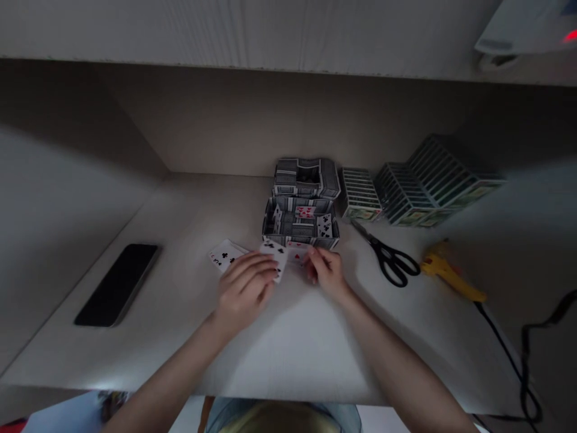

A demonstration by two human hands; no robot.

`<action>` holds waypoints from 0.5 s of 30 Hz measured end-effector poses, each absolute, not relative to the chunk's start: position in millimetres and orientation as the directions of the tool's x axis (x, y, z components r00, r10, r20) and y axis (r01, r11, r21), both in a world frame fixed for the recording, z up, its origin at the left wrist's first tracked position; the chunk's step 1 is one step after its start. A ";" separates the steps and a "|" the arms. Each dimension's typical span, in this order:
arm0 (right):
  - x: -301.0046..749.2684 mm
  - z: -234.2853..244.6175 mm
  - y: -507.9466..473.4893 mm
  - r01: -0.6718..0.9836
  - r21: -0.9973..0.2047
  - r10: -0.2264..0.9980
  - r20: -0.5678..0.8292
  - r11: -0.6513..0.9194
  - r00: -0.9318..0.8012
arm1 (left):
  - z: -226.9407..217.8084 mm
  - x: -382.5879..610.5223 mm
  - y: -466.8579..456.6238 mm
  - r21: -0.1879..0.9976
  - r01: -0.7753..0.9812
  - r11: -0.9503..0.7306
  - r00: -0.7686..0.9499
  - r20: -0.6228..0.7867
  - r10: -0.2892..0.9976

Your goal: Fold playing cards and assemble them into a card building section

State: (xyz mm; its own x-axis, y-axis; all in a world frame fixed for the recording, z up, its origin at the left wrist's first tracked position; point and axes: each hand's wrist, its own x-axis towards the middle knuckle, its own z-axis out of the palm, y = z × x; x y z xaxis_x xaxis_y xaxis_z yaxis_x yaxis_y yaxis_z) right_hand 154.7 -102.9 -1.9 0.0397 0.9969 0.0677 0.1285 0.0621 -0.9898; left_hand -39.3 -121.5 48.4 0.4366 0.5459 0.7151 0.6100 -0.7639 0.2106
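I have the left hand (246,291) pinching a black-suited card (281,255) that juts right past its fingertips; the heart card (296,253), just near of the open box (301,239), meets the right hand (328,272); its grip I cannot tell.

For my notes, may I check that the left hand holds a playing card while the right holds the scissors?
Not the scissors: in the head view, the right hand has its fingers on a red heart card. The left hand does hold a playing card.
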 end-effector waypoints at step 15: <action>154.6 1.6 -98.2 -0.002 -1.000 0.997 0.014 0.014 -0.072 | 21.2 -14.4 -109.5 0.644 0.423 -0.637 0.419 0.484 0.768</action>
State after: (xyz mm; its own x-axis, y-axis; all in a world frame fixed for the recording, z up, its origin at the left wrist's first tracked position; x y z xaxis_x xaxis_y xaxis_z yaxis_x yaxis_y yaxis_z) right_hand 154.6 -98.2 1.6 -0.0716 0.9973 0.0140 -0.0024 0.0139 -0.9999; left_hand -14.4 -109.5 21.2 0.4188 0.7681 0.4843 0.4234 -0.6370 0.6441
